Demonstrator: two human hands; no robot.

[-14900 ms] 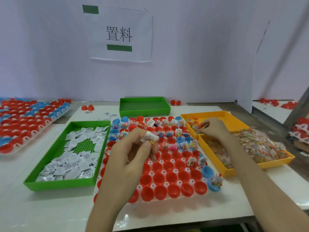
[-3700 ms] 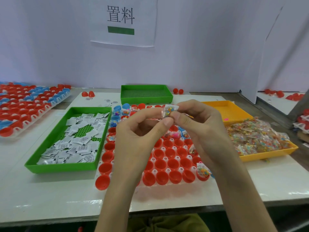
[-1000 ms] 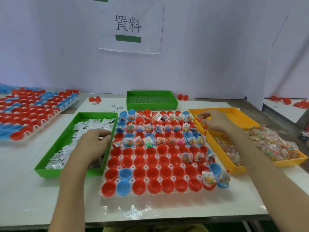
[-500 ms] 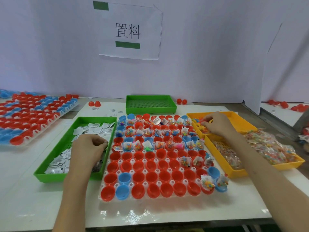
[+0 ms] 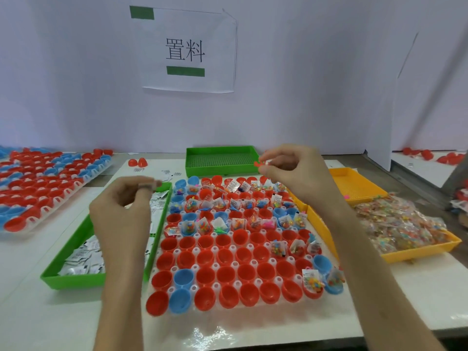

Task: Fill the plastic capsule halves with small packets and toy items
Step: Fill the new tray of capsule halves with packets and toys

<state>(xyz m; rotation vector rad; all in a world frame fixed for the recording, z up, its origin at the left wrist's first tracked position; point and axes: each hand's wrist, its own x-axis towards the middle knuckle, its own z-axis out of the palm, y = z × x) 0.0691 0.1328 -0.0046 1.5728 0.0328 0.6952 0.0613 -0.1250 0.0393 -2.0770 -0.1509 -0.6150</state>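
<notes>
Red and blue capsule halves (image 5: 222, 259) stand open-side up in a white rack (image 5: 234, 264) at the middle of the counter (image 5: 38, 312). The far rows hold clear bags of coloured bits and white slips. Most of the near rows are bare, apart from a few filled cups toward the right side.

The left grip (image 5: 121, 214) hangs above the inner edge of the green tray (image 5: 73, 281). Its fingers are curled, and thumb and forefinger pinch a pale, blurred scrap, judged to be a white packet (image 5: 148, 185) from the heap in that tray. The right grip (image 5: 291, 171) is held over the far right corner of the rack and grasps a small red toy piece (image 5: 257, 163) between thumb and fingertips. Both items are in the air, well clear of any cup.

The step in hand looks like the carry from supply to capsule: each grip has its piece and neither has set it down. Roughly half of the rack appears served.

The next move calls for bringing both grips down over one bare half, probably in the first unfilled row behind the near ones, and letting go so that packet and toy drop inside the rim. The cups touch their neighbours, so aim counts. A light slip could land on a white post or in the wrong cup. The yellow tray (image 5: 415, 254) of bagged toys lies just beside the rack on the right.
</notes>
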